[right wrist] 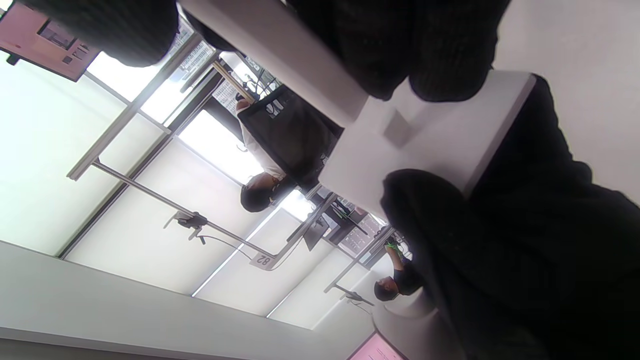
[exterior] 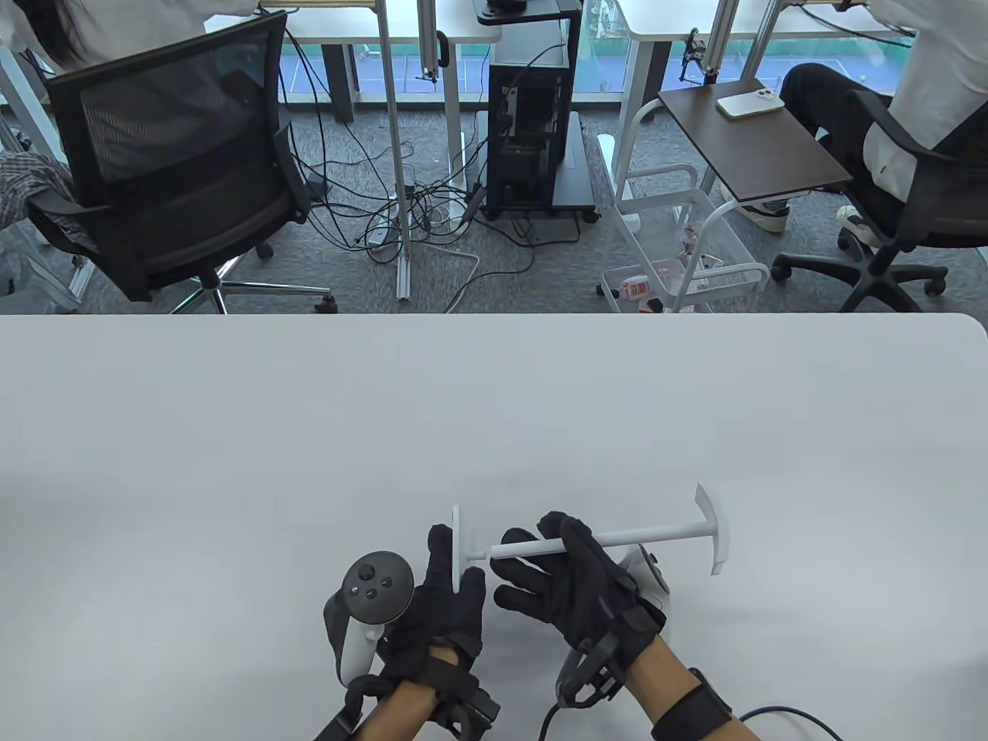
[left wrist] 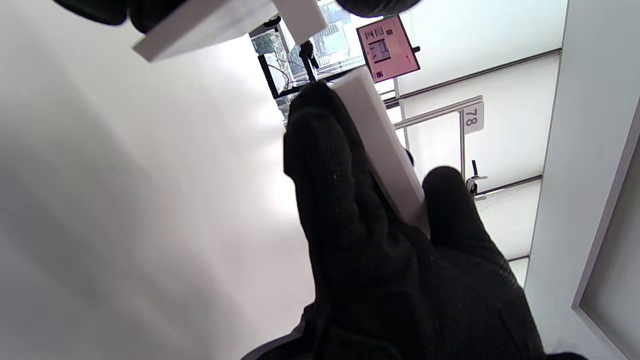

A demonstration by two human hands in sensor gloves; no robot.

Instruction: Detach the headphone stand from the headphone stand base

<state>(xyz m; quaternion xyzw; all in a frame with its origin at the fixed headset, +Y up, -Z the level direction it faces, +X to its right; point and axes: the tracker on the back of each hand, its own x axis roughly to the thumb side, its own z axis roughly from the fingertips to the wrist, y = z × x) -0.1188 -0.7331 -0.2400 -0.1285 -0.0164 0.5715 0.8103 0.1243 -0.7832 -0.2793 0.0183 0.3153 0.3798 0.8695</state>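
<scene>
- L hand (exterior: pixel 444 610) at near edge of counter (exterior: pixel 231 463), grip closed on the base (exterior: pixel 456 546): thumb on one face, fingers behind, base held on edge, upright.
- L wrist view: base (left wrist: pixel 380 150) runs between thumb and fingers, black glove wrapped round it.
- R hand (exterior: pixel 575 590) just right of L hand, grip wrapped round the stand (exterior: pixel 617 536), fingers curled over the rod near its base end.
- Stand lies roughly horizontal above counter, rod pointing left to right, its curved top bar at far right end, clear of both hands.
- Rod's thin end meets base centre; small gap/neck shows between rod and base in table view. Can't tell if still seated or loose.
- R wrist view: base (right wrist: pixel 430 145) face-on w/ square socket at centre, rod (right wrist: pixel 280 55) coming in from top, gloved fingers on both.
- Trackers on both hand backs: dark-faced one on L, white one on R.
- Beyond counter: black chair (exterior: pixel 177 154), PC tower (exterior: pixel 532 131) w/ floor cables, white cart (exterior: pixel 679 255), side table w/ phone (exterior: pixel 747 101).
</scene>
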